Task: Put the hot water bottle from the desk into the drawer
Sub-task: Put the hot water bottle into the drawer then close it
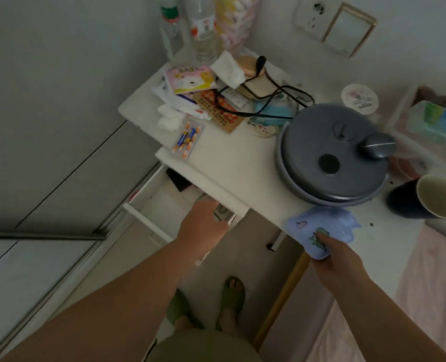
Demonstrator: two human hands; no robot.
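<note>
The hot water bottle point(321, 226) is a flat light-blue pouch with small cartoon prints. It hangs half over the front edge of the white desk point(232, 163), and my right hand point(334, 254) grips its near corner. Under the desk's left end the white drawer point(143, 202) stands pulled out, with a dark item at its back. My left hand point(203, 220) rests on the drawer's front right corner, fingers curled over the edge.
A round grey lidded pot point(331, 152) sits just behind the bottle. A dark mug point(425, 199) lies on its side at the right. Batteries point(188, 139), packets, a black cable point(263, 100) and bottles point(203, 30) crowd the desk's far end. A pink bedsheet point(412, 296) lies at lower right.
</note>
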